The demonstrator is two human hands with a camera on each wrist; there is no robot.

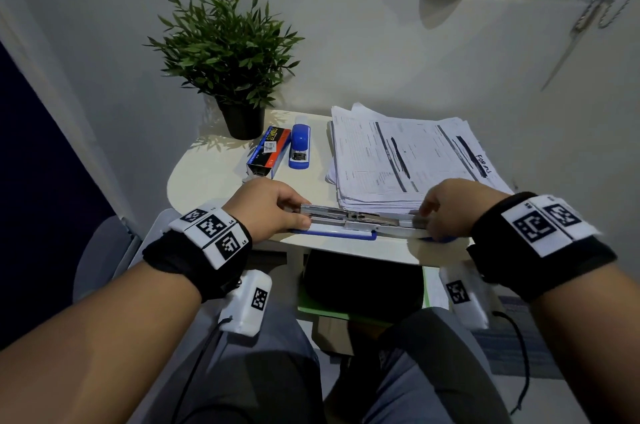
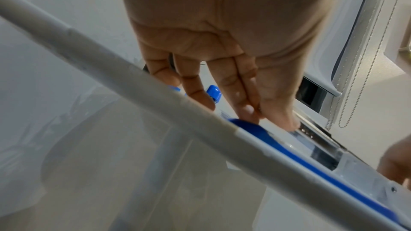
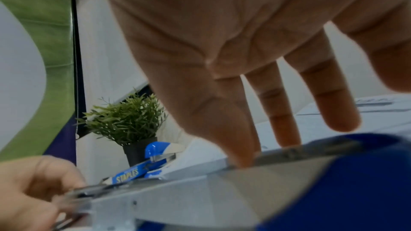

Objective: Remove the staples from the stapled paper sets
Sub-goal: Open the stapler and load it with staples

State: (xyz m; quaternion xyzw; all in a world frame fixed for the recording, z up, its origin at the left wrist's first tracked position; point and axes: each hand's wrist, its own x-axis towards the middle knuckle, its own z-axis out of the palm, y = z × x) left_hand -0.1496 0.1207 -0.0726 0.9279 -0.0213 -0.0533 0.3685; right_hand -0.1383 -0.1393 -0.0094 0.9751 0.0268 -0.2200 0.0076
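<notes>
A blue and white stapler [image 1: 353, 221] lies opened out flat along the table's near edge, its metal staple rail facing up. My left hand [image 1: 304, 215] grips its left end, fingertips and thumb pinching the rail [image 2: 251, 111]. My right hand [image 1: 427, 219] holds the right end, where the blue lid [image 3: 333, 191] is, with one fingertip [image 3: 240, 162] pressed onto the metal rail. A thick stack of printed paper sets [image 1: 408, 160] lies just behind the stapler on the right side of the table. No staple is discernible on the paper.
A second blue stapler [image 1: 300, 146] and a blue staples box [image 1: 268, 155] lie at the table's middle left. A potted plant [image 1: 228, 53] stands behind them against the white wall. Below the table [image 1: 207, 174] are my knees, a dark bag and a green shelf.
</notes>
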